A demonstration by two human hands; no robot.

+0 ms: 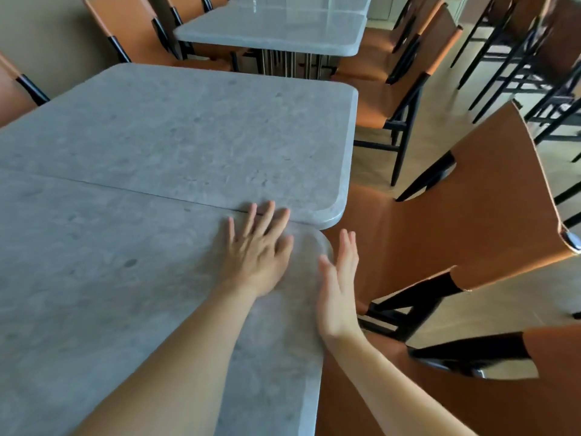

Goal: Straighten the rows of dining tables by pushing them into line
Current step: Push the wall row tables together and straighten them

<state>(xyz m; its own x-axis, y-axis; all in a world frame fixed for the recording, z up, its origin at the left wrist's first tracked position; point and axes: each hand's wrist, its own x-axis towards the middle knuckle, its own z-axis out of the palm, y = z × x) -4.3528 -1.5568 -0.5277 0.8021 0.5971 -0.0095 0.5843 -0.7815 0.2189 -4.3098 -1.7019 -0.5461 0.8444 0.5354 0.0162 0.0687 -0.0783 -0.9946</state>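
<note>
Two grey stone-look dining tables stand butted together. The near table meets the farther table along a thin seam, and the farther one juts out a little further to the right. My left hand lies flat on the near table's far right corner, fingers spread, the fingertips reaching across the seam. My right hand is held edge-on with straight fingers against the right side edge of that corner. A third grey table stands further back, apart from the pair.
Orange leather chairs with black frames line the right side: one close beside my right hand, another at the bottom right, more further back. Chairs also stand along the left wall. Light wooden floor shows between them.
</note>
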